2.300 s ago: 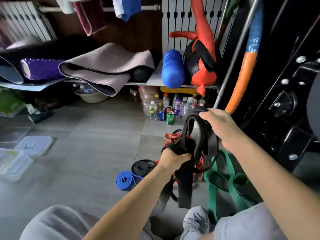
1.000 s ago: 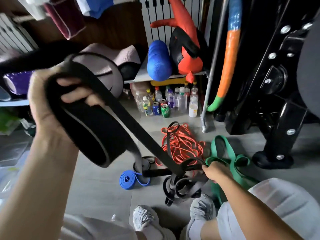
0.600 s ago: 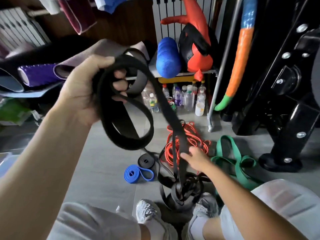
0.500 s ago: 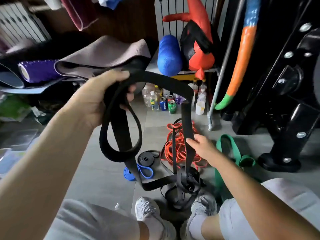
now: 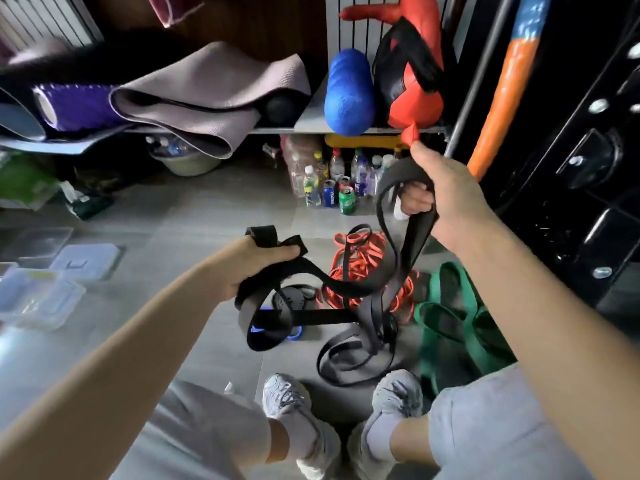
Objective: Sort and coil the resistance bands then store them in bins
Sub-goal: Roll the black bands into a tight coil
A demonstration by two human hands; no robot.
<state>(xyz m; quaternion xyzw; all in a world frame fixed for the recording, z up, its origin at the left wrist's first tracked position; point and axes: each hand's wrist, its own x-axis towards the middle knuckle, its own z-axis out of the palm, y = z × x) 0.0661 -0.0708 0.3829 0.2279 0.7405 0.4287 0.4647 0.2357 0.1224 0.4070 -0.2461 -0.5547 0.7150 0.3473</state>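
Black resistance band [image 5: 414, 237] is held off the floor at frame centre, strung between both hands. My left hand [image 5: 256, 268], at centre left, has its fingers curled round several bunched folds of it, with a loop hanging below the fist. My right hand [image 5: 446, 199], higher and to the right, grips a wide fold of the same band, thumb on top and fingers wrapped under. Between the hands the band sags in a curve; its remaining length trails down in loose loops onto the grey floor [image 5: 194, 237], just in front of my grey shoes [image 5: 287, 403].

Noted on the floor behind the held band: a tangled pile of orange bands [image 5: 363, 258], a green band [image 5: 446, 320] to the right of it, a small coiled black band [image 5: 294, 297], and a blue band [image 5: 263, 332] partly hidden. Clear plastic bins [image 5: 38, 296] sit at the left edge, well apart from the bands, a lid [image 5: 86, 258] beside them.
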